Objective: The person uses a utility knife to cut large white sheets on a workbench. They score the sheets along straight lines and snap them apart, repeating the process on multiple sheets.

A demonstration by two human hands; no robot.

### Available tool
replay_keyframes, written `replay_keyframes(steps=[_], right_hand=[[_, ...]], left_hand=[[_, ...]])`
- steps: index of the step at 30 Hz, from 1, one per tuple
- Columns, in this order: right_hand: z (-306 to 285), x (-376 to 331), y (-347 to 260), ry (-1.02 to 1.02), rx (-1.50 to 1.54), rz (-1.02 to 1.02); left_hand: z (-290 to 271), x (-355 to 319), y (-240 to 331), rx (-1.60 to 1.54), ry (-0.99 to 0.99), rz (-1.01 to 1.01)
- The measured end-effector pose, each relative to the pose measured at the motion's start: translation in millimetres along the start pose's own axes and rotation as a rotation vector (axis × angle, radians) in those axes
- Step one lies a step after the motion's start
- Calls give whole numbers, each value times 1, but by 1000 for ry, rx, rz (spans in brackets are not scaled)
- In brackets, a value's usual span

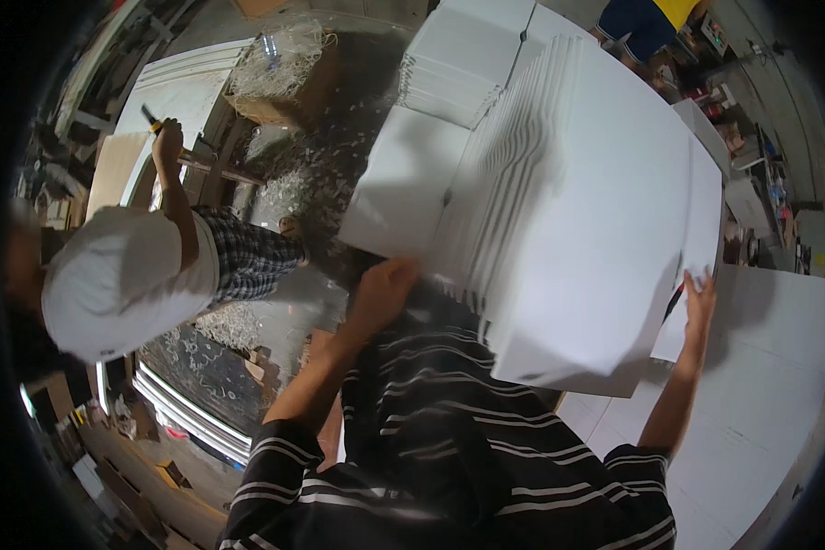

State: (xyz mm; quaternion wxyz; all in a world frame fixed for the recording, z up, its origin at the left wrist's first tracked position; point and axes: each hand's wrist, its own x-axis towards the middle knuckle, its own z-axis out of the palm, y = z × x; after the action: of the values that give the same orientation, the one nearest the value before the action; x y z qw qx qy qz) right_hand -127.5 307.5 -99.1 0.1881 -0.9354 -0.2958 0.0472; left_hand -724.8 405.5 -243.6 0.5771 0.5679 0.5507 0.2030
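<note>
A large stack of thin white cardboard sheets [614,202] lies in front of me. Its left edges are fanned out and wavy, with slots cut between panels. Beside the lower left edges of the stack is my left hand [385,286], fingers curled in and blurred; whether it holds anything is hidden. My right hand [698,301] is at the right side of the stack, its fingers stretched up against the narrow side flap [703,215]. Next to those fingertips shows a narrow dark and red thing [675,299], too small to identify.
More white cardboard [463,55] is stacked at the far side. To the left a person in a white shirt [128,280] holds a yellow-handled tool [152,119]. Beyond stands a box of pale strips [284,78], with scraps on the floor. White sheets [761,412] lie at right.
</note>
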Motion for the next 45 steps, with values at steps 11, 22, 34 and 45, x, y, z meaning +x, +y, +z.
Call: replay_keyframes(steps=[11,22,34,45], right_hand=[[241,-123,-419,-798,82,-994],[673,-174,-267,-859,-316,-216],[779,-114,-194,-656,-87,405],[708,-103,-212,-834,494,586]], left_hand=[[-104,-17,-116,325,-261,-138],[-172,-112,-193,561,-315,-475],[-158,-150,-256,365,-54,-1033],[-147,-140,-244,430,-48,-901]])
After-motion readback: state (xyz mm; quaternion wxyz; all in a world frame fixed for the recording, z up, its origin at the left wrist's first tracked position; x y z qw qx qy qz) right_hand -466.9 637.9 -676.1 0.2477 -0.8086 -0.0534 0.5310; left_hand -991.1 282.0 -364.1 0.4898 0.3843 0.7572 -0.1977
